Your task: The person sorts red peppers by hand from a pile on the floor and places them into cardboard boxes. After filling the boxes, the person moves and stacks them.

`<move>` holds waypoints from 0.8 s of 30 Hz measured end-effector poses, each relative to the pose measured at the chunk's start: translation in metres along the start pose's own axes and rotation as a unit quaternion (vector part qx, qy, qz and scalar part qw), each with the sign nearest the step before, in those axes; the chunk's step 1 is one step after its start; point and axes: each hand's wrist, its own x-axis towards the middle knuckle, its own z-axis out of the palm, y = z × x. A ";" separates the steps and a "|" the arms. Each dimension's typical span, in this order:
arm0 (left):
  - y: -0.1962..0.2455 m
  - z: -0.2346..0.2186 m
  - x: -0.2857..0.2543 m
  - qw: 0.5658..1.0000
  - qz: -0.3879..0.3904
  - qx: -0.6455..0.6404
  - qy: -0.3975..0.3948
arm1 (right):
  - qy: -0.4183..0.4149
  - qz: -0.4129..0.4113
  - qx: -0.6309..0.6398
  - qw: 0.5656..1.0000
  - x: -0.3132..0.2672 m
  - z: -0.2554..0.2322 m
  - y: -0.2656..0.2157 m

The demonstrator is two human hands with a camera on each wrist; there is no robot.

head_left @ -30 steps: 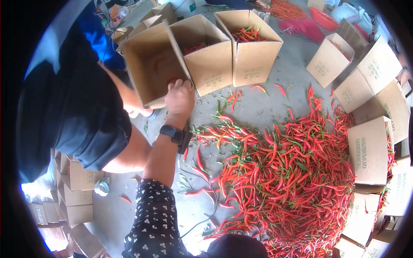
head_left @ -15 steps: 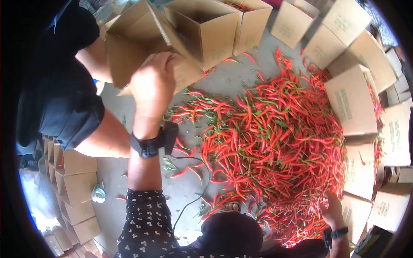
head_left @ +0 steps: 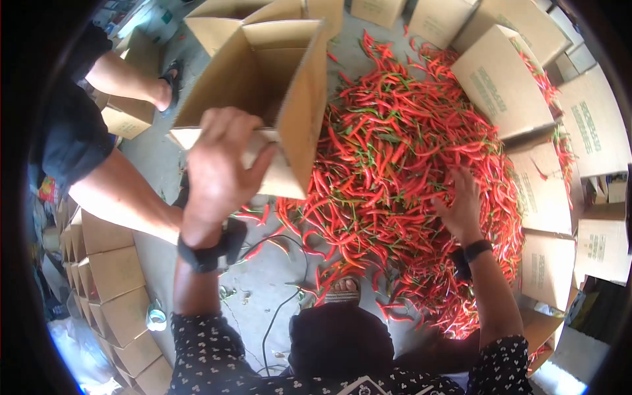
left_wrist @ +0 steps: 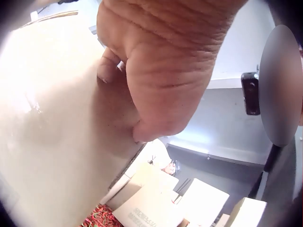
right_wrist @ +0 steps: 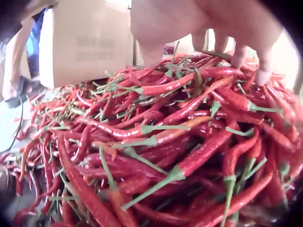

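Note:
My left hand (head_left: 220,161) grips the near rim of an open-topped cardboard box (head_left: 301,125). Its fingers go over the edge and the thumb lies along the outer wall. In the left wrist view the pale box wall (left_wrist: 52,123) fills the left side, with the hand at its edge. The box stands at the left border of a big heap of red chili peppers (head_left: 395,151), many with green stems. Over the right part of the heap is my right hand (head_left: 461,207), fingers spread. In the right wrist view its fingertips (right_wrist: 262,76) reach down to the peppers.
Printed cartons (head_left: 503,85) line the heap's right side, several holding peppers. Behind the gripped box stand more boxes (head_left: 217,29). Another person's leg (head_left: 125,207) is at the left, near stacked cartons (head_left: 118,276). A black cable (head_left: 276,316) lies on the floor by a sandaled foot (head_left: 343,286).
My left hand has drawn the box away from the row of boxes, nearer to me and beside the heap. My right hand has come into view and moved up over the peppers.

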 end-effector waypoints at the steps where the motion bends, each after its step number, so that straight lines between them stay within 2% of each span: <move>1: 0.000 -0.009 -0.002 1.000 0.004 -0.006 -0.008 | 0.023 0.036 0.015 0.999 0.007 -0.004 0.004; 2: 0.001 -0.015 -0.005 1.000 0.007 -0.011 -0.012 | 0.025 0.042 0.010 0.999 0.017 -0.006 0.015; 4: 0.001 -0.022 -0.013 0.998 -0.019 -0.027 -0.050 | 0.110 0.095 -0.025 0.989 0.036 -0.006 0.052; 5: -0.001 -0.021 -0.020 0.996 -0.028 -0.036 -0.075 | 0.112 0.101 -0.028 0.988 0.046 -0.003 0.075; 7: 0.006 -0.014 -0.034 0.996 -0.039 -0.027 -0.076 | 0.072 0.257 0.133 0.954 0.068 0.013 0.122; 9: 0.020 -0.013 -0.042 0.993 -0.090 -0.014 -0.081 | 0.045 0.255 0.148 0.954 0.082 0.052 0.160; 10: 0.031 -0.013 -0.042 0.993 -0.086 -0.016 -0.084 | 0.016 0.247 0.129 0.960 0.078 0.046 0.139; 11: 0.043 -0.012 -0.040 0.994 -0.101 0.018 -0.035 | -0.011 0.236 0.110 0.965 0.075 0.040 0.118; 13: 0.054 -0.001 -0.045 0.991 -0.102 0.070 0.049 | 0.002 0.184 0.048 0.982 0.060 0.038 0.070; 14: 0.058 0.011 -0.045 0.993 -0.095 0.059 0.046 | -0.037 0.183 0.089 0.978 0.051 0.033 0.048; 15: 0.065 0.027 -0.043 0.997 -0.066 -0.016 0.042 | -0.073 0.180 0.129 0.972 0.044 0.028 0.029; 16: 0.074 0.042 -0.040 0.995 -0.036 -0.090 0.037 | -0.058 0.170 0.090 0.980 0.034 0.031 0.011; 18: 0.099 0.079 -0.025 0.973 -0.031 -0.223 -0.059 | -0.040 0.168 0.049 0.984 0.019 0.028 -0.003; 20: 0.106 0.139 -0.014 0.941 -0.116 -0.285 -0.144 | -0.052 0.132 0.110 0.984 0.013 0.019 -0.003; 21: 0.100 0.175 -0.014 0.931 -0.151 -0.288 -0.166 | -0.004 0.092 0.166 0.982 0.011 0.021 0.012; 22: 0.092 0.209 -0.017 0.919 -0.189 -0.290 -0.190 | -0.004 0.099 0.165 0.981 0.008 0.020 0.030; 23: 0.083 0.239 -0.017 0.917 -0.186 -0.293 -0.195 | 0.056 0.121 0.120 0.984 0.007 0.016 0.052; 24: 0.074 0.264 -0.017 0.892 -0.236 -0.316 -0.221 | 0.113 0.141 0.075 0.981 0.005 0.013 0.075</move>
